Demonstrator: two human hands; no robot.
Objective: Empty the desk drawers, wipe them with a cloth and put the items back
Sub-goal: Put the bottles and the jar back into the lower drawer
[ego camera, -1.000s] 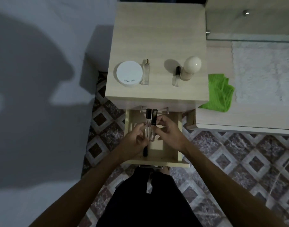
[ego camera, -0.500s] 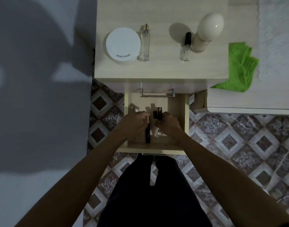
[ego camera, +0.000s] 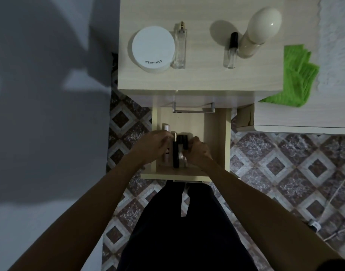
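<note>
Both hands down in the open drawer (ego camera: 216,137), working a small cluster of cosmetic bottles (ego camera: 180,151) standing btwn them near the drawer's front. Left hand (ego camera: 155,146) has fingers curled in against a pale pinkish tube (ego camera: 166,156) w/ a white cap; looks like a grip, but exact contact is hidden. Right hand (ego camera: 199,151) curls round the black-capped clear bottles; also seems to be holding, can't fully confirm.

Handling, my read: these are small, light, prob glass, smooth and slippery, so fragile if knocked together. Tall and narrow = tippy. Best to take each by the body, just under the cap, not by the cap itself, which may pull off.

On the surface (ego camera: 201,79) above: white jar (ego camera: 153,48), clear spray bottle (ego camera: 180,47), black-capped vial (ego camera: 231,50), round-topped cream bottle (ego camera: 257,30). Green cloth (ego camera: 297,75) lies to the right, on the next unit.
</note>
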